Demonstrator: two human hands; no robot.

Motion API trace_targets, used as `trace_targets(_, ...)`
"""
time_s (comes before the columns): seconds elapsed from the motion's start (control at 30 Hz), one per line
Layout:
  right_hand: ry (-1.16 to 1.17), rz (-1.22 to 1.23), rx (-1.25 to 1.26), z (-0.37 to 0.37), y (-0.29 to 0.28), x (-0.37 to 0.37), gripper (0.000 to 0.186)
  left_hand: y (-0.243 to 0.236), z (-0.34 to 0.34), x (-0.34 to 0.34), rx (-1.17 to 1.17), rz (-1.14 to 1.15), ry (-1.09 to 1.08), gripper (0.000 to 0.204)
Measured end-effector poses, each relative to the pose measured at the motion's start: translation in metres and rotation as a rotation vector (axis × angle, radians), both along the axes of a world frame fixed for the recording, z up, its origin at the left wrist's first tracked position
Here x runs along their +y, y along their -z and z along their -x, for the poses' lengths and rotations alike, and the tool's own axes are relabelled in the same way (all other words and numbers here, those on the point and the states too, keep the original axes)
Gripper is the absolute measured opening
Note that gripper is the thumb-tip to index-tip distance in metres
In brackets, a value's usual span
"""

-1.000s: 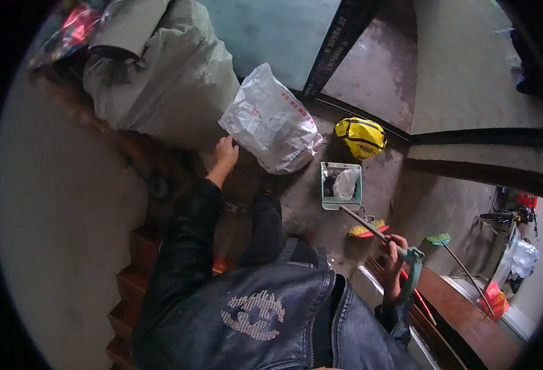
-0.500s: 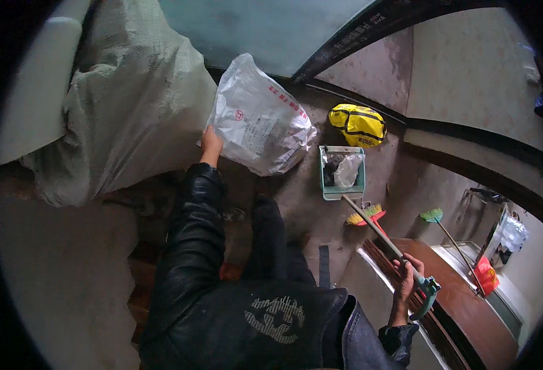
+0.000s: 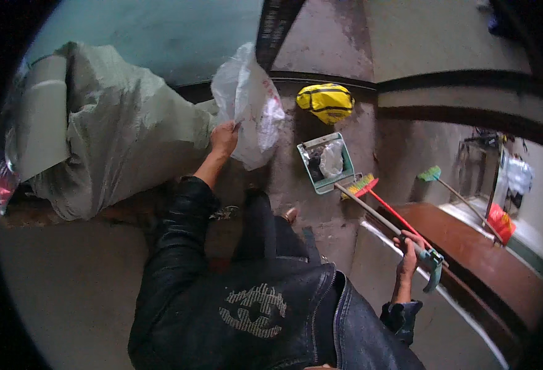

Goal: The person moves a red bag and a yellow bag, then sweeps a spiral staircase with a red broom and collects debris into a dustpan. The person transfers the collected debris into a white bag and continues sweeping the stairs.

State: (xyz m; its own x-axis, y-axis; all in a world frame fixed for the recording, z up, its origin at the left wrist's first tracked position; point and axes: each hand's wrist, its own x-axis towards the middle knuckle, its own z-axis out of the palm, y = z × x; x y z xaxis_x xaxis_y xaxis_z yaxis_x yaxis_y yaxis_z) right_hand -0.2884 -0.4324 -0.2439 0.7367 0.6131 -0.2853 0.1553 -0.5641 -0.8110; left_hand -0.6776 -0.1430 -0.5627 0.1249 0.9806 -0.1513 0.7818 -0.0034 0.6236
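My left hand [image 3: 224, 137] is closed on the edge of a white plastic sack [image 3: 247, 102] with red print, which hangs upright beside a large stuffed woven sack. My right hand [image 3: 410, 246] wraps around the grey pole [image 3: 376, 216] of a long-handled dustpan, just below its teal grip [image 3: 433, 264]. At the pole's far end, the teal dustpan [image 3: 331, 184] holds a crumpled clear plastic bag [image 3: 331, 159] and dark debris. A broom [image 3: 359, 185] with yellow-green bristles lies by the pan, its red handle running close to my right hand; I cannot tell whether my fingers touch it.
The bulging woven sack [image 3: 129, 123] fills the left side, with a rolled pale sheet [image 3: 44, 114] against it. A yellow bag [image 3: 326, 103] with black straps sits beyond the dustpan. At right are a green broom [image 3: 431, 174], a red bag [image 3: 501, 222] and a brown panel [image 3: 463, 246].
The view has shifted. The white sack, spread broad with its print showing before, is now narrower and partly turned. The dustpan has tilted slightly, and more of the broom's red handle shows.
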Motion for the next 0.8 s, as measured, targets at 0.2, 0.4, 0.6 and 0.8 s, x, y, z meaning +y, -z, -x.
trace_targets(0.2,-0.045,-0.022,-0.055,-0.012,-0.029,-0.041,0.018,-0.037,-0.074,-0.045,-0.148,-0.220,0.248,0.011)
trace_targets(0.4,-0.067,-0.152,-0.051,-0.028,-0.113,-0.079,0.019,-0.021,-0.089,-0.103,0.225,0.038,0.320,0.014)
trace_targets(0.6,-0.191,-0.192,-0.208,-0.040,-0.189,-0.109,0.023,-0.043,-0.113,-0.149,0.141,0.212,0.263,0.035)
trace_targets(0.8,-0.309,-0.280,-0.278,-0.038,-0.226,-0.109,0.024,-0.025,-0.115,-0.166,-0.090,0.348,-0.034,0.047)
